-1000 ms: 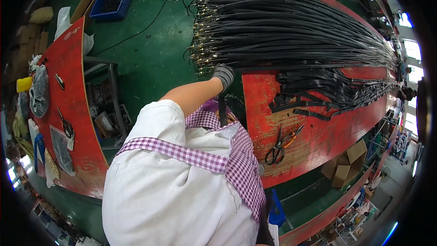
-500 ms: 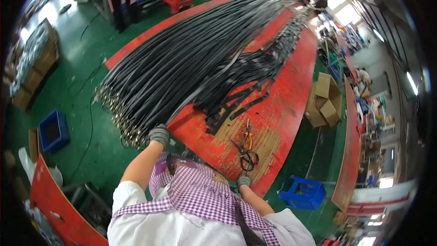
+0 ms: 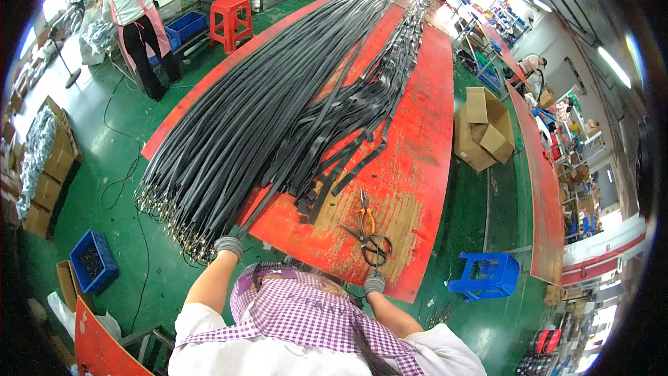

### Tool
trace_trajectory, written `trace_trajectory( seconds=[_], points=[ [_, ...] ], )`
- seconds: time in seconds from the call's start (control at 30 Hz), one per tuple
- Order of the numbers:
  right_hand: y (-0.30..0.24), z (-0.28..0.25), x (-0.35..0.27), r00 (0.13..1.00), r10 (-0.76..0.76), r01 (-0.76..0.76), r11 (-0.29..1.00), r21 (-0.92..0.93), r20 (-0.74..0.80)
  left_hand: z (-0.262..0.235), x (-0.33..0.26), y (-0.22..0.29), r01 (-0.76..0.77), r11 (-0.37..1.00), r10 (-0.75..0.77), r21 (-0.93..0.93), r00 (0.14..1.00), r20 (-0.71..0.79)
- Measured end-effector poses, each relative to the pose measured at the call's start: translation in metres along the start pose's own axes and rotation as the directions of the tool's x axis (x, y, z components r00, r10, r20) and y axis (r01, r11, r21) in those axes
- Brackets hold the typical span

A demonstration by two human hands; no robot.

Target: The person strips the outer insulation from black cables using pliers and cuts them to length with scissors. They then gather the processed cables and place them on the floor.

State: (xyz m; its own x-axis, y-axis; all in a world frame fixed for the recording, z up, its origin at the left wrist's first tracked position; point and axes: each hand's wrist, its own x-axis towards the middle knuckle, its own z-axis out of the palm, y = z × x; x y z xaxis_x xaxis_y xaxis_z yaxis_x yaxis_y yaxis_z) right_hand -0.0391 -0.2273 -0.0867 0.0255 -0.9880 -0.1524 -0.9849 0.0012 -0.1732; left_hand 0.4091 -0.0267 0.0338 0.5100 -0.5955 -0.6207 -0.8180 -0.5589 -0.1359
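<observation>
A thick fan of long black straps [image 3: 229,132] with brassy metal ends [image 3: 184,240] runs down the red table [image 3: 424,160]. My left hand [image 3: 228,245], in a grey glove, is closed at the near table edge, beside those ends. One black strap [image 3: 263,207] runs from it up along the bundle. At the near right edge is my right hand [image 3: 374,283], also gloved, just below black-handled scissors [image 3: 374,245]; its fingers are hidden. Orange-handled pliers [image 3: 366,217] lie beyond the scissors. Shorter, tangled black straps [image 3: 341,160] spread right of the main bundle.
A blue stool [image 3: 487,275] and an open cardboard box [image 3: 481,129] stand right of the table. On the left floor are a blue crate [image 3: 92,262] and a cable [image 3: 139,237]. A red stool [image 3: 231,22] and a person in a pink apron [image 3: 138,21] are further back.
My view has tilted up, showing more of the far room, and the scene has shifted in the picture. Both hands keep about the same places along the near table edge.
</observation>
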Motion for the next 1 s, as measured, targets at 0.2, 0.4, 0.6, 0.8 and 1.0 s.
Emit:
trace_trajectory(
  seconds=[0.2,0.4,0.6,0.8,1.0],
  points=[
    [-0.023,-0.02,-0.01,0.996,0.058,-0.055,0.997,-0.059,0.065,-0.012,-0.013,0.001,0.023,0.999,-0.024,-0.027,1.0,-0.018],
    [-0.011,-0.02,-0.005,0.998,-0.024,0.032,0.988,-0.149,0.055,-0.023,-0.011,0.005,0.006,1.0,-0.006,-0.006,0.995,-0.104],
    [-0.024,-0.036,-0.004,0.991,0.074,-0.065,0.995,-0.08,0.112,-0.013,0.001,0.002,-0.019,1.0,0.02,0.019,0.996,-0.09],
    [-0.019,-0.033,-0.017,0.989,0.051,-0.06,0.996,0.065,0.136,-0.059,-0.033,0.024,-0.296,0.953,0.295,0.061,0.955,0.023],
    [-0.08,-0.064,-0.075,0.844,-0.508,0.535,0.823,-0.192,0.173,-0.074,-0.037,0.099,-0.459,0.392,0.581,-0.797,0.795,-0.172]
  ],
)
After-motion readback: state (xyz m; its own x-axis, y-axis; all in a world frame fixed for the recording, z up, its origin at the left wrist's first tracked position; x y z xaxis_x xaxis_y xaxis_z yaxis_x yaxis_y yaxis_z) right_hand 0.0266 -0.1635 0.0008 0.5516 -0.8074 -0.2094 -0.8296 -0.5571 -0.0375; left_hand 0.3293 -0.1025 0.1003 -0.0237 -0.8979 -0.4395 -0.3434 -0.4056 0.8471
